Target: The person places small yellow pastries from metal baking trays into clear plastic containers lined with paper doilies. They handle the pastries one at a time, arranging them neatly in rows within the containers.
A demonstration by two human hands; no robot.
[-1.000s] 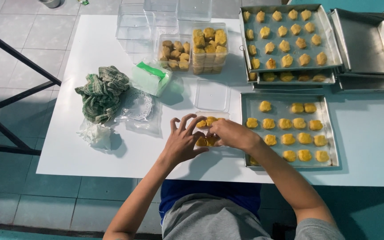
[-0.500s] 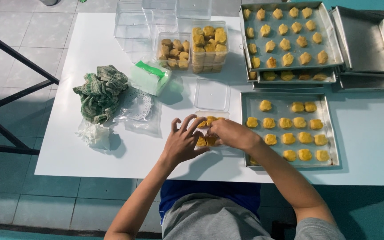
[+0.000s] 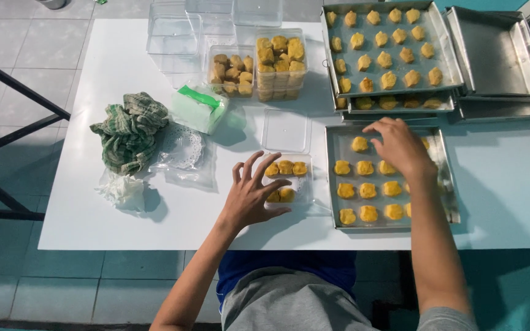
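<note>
My left hand (image 3: 251, 195) lies flat with fingers spread, touching the left side of a small clear plastic box (image 3: 288, 179) that holds several yellow cookies. My right hand (image 3: 400, 146) hovers over the near metal tray (image 3: 440, 160), fingers bent down over the yellow cookies (image 3: 366, 184) laid out in rows there. Whether its fingers have pinched a cookie is hidden. A clear lid (image 3: 286, 130) lies just beyond the box.
On the white table (image 3: 105, 79) lie a green checked cloth (image 3: 129, 130), a crumpled tissue (image 3: 122, 190), paper doilies in a bag (image 3: 182, 150), a green-lidded packet (image 3: 200, 107), filled cookie boxes (image 3: 280, 58), empty clear boxes (image 3: 173, 34), stacked cookie trays (image 3: 387, 52), and empty trays (image 3: 498, 52).
My right hand has left the small box and moved right over the near tray. My left hand has opened flat beside the box.
</note>
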